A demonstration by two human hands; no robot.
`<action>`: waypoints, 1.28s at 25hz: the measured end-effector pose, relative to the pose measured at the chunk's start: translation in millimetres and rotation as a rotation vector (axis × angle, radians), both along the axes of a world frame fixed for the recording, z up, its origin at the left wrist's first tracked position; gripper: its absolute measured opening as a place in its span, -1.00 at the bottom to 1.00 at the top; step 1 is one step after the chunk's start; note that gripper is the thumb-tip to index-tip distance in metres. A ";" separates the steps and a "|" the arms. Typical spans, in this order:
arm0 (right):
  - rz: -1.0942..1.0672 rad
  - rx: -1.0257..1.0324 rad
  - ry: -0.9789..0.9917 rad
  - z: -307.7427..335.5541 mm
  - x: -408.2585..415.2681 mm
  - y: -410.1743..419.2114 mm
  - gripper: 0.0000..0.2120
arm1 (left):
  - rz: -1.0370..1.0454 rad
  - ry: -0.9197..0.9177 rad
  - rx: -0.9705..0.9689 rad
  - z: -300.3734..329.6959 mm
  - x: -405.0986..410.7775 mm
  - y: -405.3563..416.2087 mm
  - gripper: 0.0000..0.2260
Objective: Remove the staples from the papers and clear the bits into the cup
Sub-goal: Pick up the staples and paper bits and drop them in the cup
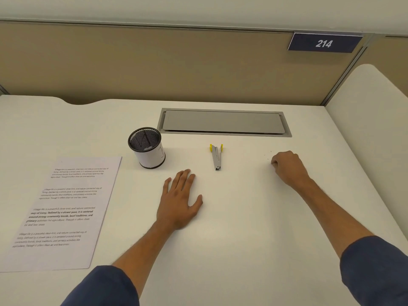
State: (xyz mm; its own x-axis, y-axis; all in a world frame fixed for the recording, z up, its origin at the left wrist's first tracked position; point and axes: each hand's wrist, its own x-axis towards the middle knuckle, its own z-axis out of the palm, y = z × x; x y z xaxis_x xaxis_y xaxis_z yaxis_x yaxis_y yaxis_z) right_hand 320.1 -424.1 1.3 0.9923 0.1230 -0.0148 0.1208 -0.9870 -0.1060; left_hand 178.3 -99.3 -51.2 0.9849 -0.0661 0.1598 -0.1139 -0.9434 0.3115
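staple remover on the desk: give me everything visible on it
The staple remover is a slim grey metal tool with two yellow tabs at its far end and its narrow tip toward the person. It lies flat on the white desk, between the mesh cup and the right hand, just beyond the left hand. Neither hand touches it.

A black metal-mesh cup (pixel 146 150) wrapped in paper, a matt grey metal staple remover (pixel 217 157) and a smooth matt white desk (pixel 242 217) are seen.
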 end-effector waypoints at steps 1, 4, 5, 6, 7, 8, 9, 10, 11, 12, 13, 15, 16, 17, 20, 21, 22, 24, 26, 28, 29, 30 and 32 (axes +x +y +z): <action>-0.005 -0.026 0.001 0.5 -0.6 2.5 -0.81 | -0.001 0.001 0.002 0.3 -0.2 -0.2 -0.40; -0.001 -0.079 0.005 4.4 -2.1 9.0 -0.82 | -0.002 0.005 -0.003 0.7 -0.3 0.1 -0.40; -0.006 -0.097 0.018 6.6 -2.9 11.6 -0.82 | -0.001 0.004 -0.003 0.6 -0.4 0.3 -0.39; -0.010 -0.117 0.027 7.5 -3.6 13.4 -0.82 | -0.001 0.003 -0.003 0.6 -0.6 0.5 -0.39; -0.010 -0.133 0.033 7.2 -3.8 14.5 -0.83 | -0.001 0.004 -0.003 0.8 -0.6 0.1 -0.39; -0.009 -0.144 0.026 6.3 -3.9 15.2 -0.83 | -0.001 0.003 -0.004 0.8 -0.4 0.1 -0.39; -0.014 -0.130 0.013 4.8 -3.6 15.1 -0.83 | -0.001 0.001 -0.006 0.9 -0.5 -0.2 -0.40; -0.035 -0.084 -0.001 3.0 -2.4 13.8 -0.83 | -0.002 -0.001 -0.010 0.9 -0.3 -0.4 -0.40; -0.077 0.012 -0.015 2.5 -2.0 12.5 -0.82 | -0.002 -0.004 -0.014 0.8 -0.4 -0.1 -0.40; -0.143 0.153 -0.018 3.5 -0.7 10.9 -0.83 | -0.001 -0.006 -0.017 0.7 -0.4 0.1 -0.39; -0.233 0.348 -0.016 6.9 0.0 9.9 -0.85 | -0.002 -0.004 -0.016 0.7 -0.4 0.0 -0.39; -0.440 0.872 0.043 18.0 -0.2 14.0 -0.89 | -0.004 -0.001 -0.010 1.0 -0.2 -0.3 -0.39; -0.496 1.136 0.101 24.0 -2.3 21.2 -0.86 | -0.002 -0.002 -0.012 1.1 -0.1 -0.3 -0.38; -0.512 1.336 0.156 30.1 -4.7 31.8 -0.83 | 0.000 0.000 -0.015 1.2 0.0 -0.4 -0.38; -0.472 1.625 0.296 47.1 -6.8 78.3 -0.87 | -0.002 0.009 -0.014 0.4 -0.1 -0.7 -0.38; -0.441 1.696 0.337 52.1 -6.1 97.1 -0.90 | -0.003 0.009 -0.012 -0.1 -0.1 -0.3 -0.38; -0.402 1.759 0.382 56.9 -5.2 116.7 -0.91 | -0.004 0.009 -0.011 -0.4 0.0 0.3 -0.38; -0.313 1.829 0.473 67.6 -3.8 157.8 -0.92 | -0.006 0.007 -0.008 -0.8 0.5 0.7 -0.38; -0.235 1.847 0.545 78.4 -2.9 199.6 -0.93 | -0.009 0.015 -0.013 -0.4 0.4 0.6 -0.38; -0.170 1.813 0.589 88.7 -2.1 239.0 -0.93 | -0.009 0.023 -0.017 0.0 0.0 0.5 -0.39; -0.140 1.774 0.592 91.9 -1.1 256.8 -0.93 | -0.008 0.022 -0.020 0.2 0.0 0.6 -0.39; -0.107 1.726 0.580 93.2 0.0 271.9 -0.94 | -0.008 0.019 -0.021 0.5 0.0 0.3 -0.40; -0.026 1.582 0.507 92.0 2.3 296.7 -0.94 | -0.006 0.018 -0.019 0.3 0.2 1.0 -0.41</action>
State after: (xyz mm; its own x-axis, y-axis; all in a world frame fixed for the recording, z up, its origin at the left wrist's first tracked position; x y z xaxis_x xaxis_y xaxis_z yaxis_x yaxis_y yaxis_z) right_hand 322.4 -127.4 93.3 0.9280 0.3142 -0.2004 -0.2501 0.1266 -0.9599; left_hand 178.4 -98.4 -50.8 0.9872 -0.0690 0.1435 -0.1137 -0.9367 0.3313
